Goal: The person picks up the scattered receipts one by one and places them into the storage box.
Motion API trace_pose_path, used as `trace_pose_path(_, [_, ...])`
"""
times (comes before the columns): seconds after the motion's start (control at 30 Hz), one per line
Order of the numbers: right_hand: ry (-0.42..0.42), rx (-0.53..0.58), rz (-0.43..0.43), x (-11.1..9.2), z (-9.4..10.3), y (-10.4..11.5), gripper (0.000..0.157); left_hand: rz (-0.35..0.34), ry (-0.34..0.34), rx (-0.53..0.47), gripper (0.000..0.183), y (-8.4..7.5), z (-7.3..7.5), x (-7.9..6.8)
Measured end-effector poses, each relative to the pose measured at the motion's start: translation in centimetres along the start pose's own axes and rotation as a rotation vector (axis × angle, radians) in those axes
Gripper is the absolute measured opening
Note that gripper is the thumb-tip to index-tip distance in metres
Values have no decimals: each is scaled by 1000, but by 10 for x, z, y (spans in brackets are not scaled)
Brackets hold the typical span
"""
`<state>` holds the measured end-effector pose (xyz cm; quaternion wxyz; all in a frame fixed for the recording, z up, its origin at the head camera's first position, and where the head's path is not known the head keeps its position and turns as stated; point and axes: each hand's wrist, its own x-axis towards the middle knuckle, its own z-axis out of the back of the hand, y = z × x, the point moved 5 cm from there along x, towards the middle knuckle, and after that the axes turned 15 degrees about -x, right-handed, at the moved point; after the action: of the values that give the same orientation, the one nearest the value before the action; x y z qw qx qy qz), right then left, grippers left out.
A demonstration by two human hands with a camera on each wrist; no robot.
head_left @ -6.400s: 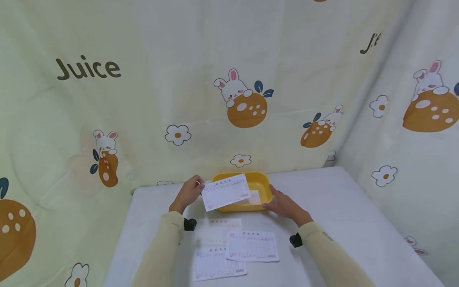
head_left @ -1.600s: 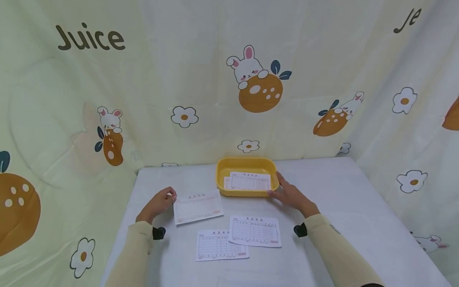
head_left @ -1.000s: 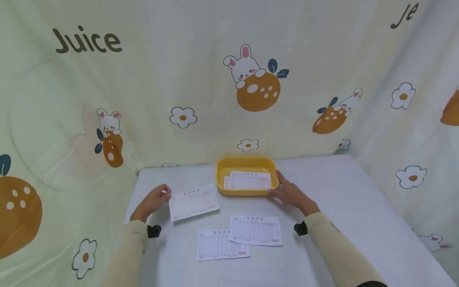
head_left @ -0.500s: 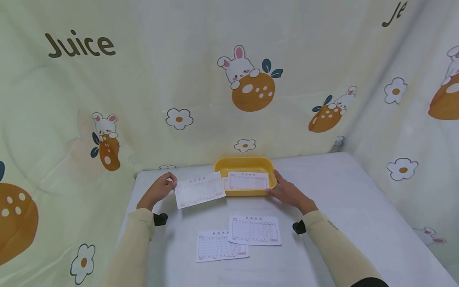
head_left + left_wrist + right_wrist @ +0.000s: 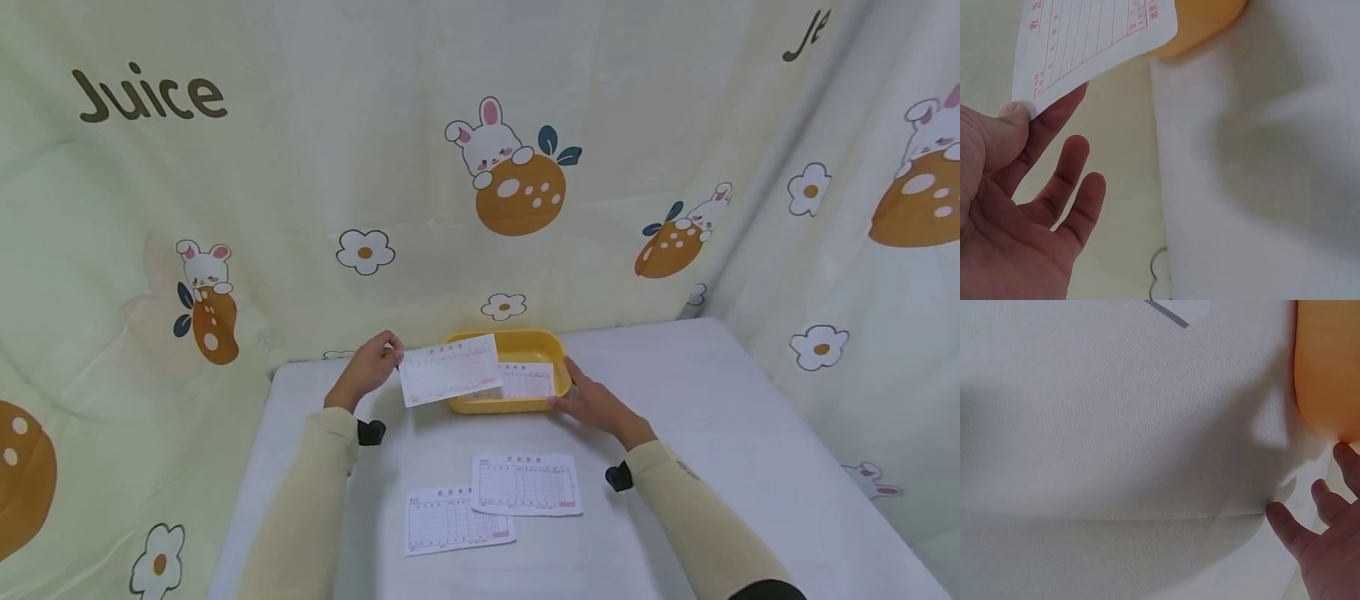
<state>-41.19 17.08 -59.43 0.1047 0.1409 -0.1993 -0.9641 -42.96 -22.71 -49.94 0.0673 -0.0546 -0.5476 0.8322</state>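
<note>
My left hand pinches the left edge of a white receipt form with red print, between thumb and forefinger. In the left wrist view the other fingers spread below the form. The held form hangs tilted, overlapping the left part of a yellow plastic tray. Inside the tray lies another printed form, partly covered from sight. At the tray's right end my right hand touches its side and front corner, fingers spread; one fingertip meets the orange-looking tray wall in the right wrist view.
Two more forms lie on the white table before the tray, the right form overlapping the left form. Behind the table hangs a pale curtain printed with rabbits, fruit and flowers.
An earlier form now lies in the tray. My left hand has picked up another form from the table and brought it up and right over the tray. The right hand stays at the tray.
</note>
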Motion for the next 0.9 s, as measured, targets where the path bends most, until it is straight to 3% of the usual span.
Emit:
trace_pose_path(0.23, [-10,-6,1,-2,2,2,105,-4,1,-1,7,-13,-23,14])
trace_pose_path(0.63, [-9,7,-21,-2,1,-2,108,-36,10,-21,6,-32,-49,31])
trace_pose_path(0.9, [-15,-6,-3,-1,-1,-5,108,14,22,-54,7,-29,-68,36])
